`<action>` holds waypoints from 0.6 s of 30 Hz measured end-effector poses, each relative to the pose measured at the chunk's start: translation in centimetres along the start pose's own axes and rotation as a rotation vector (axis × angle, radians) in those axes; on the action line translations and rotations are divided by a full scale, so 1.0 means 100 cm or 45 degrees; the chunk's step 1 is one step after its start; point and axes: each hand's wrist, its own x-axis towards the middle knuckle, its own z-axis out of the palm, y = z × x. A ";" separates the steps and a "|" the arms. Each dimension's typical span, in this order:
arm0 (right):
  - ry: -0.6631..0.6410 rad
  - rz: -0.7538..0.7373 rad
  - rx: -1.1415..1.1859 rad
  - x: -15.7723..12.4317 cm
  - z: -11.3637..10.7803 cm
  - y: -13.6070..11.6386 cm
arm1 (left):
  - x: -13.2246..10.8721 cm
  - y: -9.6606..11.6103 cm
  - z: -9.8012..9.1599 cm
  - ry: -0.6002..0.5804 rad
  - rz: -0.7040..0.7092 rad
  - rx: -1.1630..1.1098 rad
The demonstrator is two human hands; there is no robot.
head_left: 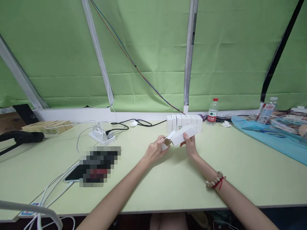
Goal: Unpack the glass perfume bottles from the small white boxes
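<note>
A small white cardboard box (184, 134) is held above the table, tilted, with its left end open and a brownish inside showing. My right hand (190, 145) grips the box body from the right, thumb on its near face. At the open end, my left hand (155, 149) has its fingers closed on the flaps. Whether anything lies inside the box cannot be made out. Just behind it a row of several similar white boxes (169, 123) stands upright, partly covered by the held one. A beaded bracelet (214, 183) is on my right wrist.
At left are a power strip (100, 136) with plugs, white cables, a partly blurred dark tablet-like device (74, 174) and yellowish boxes (57, 124). A red-capped water bottle (212, 113), crumpled tissue (225, 124) and blue sheet (271, 135) with another bottle (267, 111) are at right.
</note>
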 end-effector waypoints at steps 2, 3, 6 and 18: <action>-0.018 -0.019 0.033 -0.001 -0.001 0.003 | 0.000 0.001 0.000 0.017 -0.025 -0.036; -0.026 -0.023 0.044 -0.001 -0.001 0.004 | 0.000 0.002 0.001 0.021 -0.027 -0.048; -0.029 -0.022 0.066 -0.001 -0.002 0.008 | 0.000 0.003 0.002 0.021 -0.019 -0.061; 0.015 -0.146 -0.051 0.001 -0.002 0.005 | 0.000 0.006 0.005 0.048 0.022 -0.072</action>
